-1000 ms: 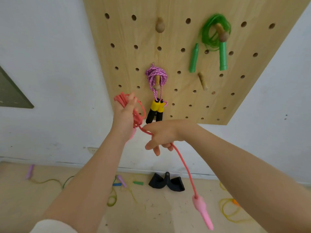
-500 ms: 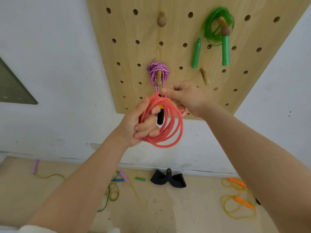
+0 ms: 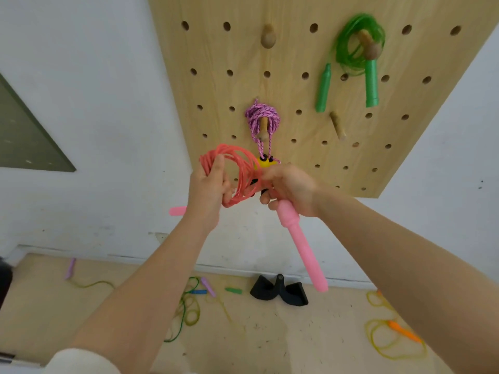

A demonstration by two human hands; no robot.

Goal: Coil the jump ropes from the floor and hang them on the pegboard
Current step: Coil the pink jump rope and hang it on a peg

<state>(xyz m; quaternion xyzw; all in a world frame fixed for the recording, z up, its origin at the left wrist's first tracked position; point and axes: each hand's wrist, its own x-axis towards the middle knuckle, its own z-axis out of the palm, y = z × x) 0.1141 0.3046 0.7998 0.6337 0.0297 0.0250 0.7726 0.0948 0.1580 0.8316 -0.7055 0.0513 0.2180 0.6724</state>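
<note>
While both hands are raised before the pegboard [image 3: 310,147], the left hand [image 3: 206,188] grips a coil of coral jump rope [image 3: 239,175], fingers curled round the loops; 1 pink handle tip [image 3: 177,211] projects to its left. Right hand [image 3: 287,188]: fingers wrapped round the rope end above the second pink handle [image 3: 302,245], which hangs down tilted. On board: purple rope [image 3: 260,117] coiled on 1 peg, yellow-and-black handles below; green rope [image 3: 356,47] on another peg; 2 bare pegs. On floor [image 3: 270,336]: yellow rope with orange handles [image 3: 399,330], further loose ropes, black object [image 3: 278,291].
</note>
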